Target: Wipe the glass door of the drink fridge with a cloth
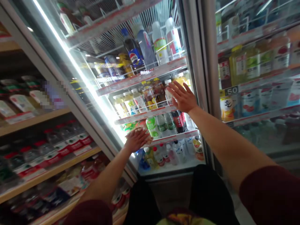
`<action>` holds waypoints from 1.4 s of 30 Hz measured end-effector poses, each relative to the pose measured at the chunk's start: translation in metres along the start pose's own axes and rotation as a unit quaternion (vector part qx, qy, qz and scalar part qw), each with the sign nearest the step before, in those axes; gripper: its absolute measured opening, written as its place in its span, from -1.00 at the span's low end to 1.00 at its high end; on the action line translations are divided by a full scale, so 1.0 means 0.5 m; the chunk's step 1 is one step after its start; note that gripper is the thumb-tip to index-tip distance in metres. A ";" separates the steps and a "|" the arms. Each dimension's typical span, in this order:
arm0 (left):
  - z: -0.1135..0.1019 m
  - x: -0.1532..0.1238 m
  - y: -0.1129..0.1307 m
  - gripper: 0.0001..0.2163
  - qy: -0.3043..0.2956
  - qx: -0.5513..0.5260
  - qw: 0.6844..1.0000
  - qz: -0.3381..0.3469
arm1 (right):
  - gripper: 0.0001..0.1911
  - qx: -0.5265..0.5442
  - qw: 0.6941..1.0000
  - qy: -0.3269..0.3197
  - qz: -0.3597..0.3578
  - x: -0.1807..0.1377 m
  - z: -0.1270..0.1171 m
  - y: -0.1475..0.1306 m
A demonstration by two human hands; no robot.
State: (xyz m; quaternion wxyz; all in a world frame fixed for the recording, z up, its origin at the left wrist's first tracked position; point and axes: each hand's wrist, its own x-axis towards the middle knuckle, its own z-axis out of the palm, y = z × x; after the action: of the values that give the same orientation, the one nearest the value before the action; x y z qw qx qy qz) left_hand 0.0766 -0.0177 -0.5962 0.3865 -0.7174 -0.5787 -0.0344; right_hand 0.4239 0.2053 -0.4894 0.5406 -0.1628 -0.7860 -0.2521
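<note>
I face a lit drinks cooler (131, 103) with wire shelves of bottles. My right hand (182, 97) is stretched out with fingers spread, flat near the right edge of the cooler front, level with the shelf of yellow and brown bottles (140, 100). My left hand (137, 139) reaches lower, fingers together and pressed toward the shelf of green-labelled bottles (161, 125); it looks motion-blurred, and whether it holds anything is unclear. A dark cola bottle (178, 121) stands just below my right hand.
A Pepsi bottle (131, 50) and white bottles (160, 42) stand on the upper shelf. Wooden shelves (47, 115) of packaged goods run along the left. A second cooler (257, 68) with a "50" price tag stands to the right. My dark-trousered legs show below.
</note>
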 end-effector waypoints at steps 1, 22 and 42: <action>-0.012 -0.003 -0.028 -0.65 0.005 0.003 1.000 -0.017 | -0.27 -0.003 1.000 -0.002 0.000 0.000 -0.001 0.000; -0.104 0.298 0.060 -0.55 0.140 0.029 0.989 0.031 | -0.31 0.018 1.000 0.010 -0.001 -0.002 0.006 0.006; -0.308 0.327 -0.210 -0.10 0.287 -0.059 0.895 -0.336 | -0.38 -0.007 1.000 0.022 -0.005 -0.002 0.000 0.001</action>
State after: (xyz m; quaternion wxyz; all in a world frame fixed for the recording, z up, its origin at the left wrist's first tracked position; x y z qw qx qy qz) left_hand 0.1016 0.0254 -0.3531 0.4579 -0.4611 -0.6458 -0.4007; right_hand 0.4247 0.2057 -0.4901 0.5556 -0.1570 -0.7727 -0.2639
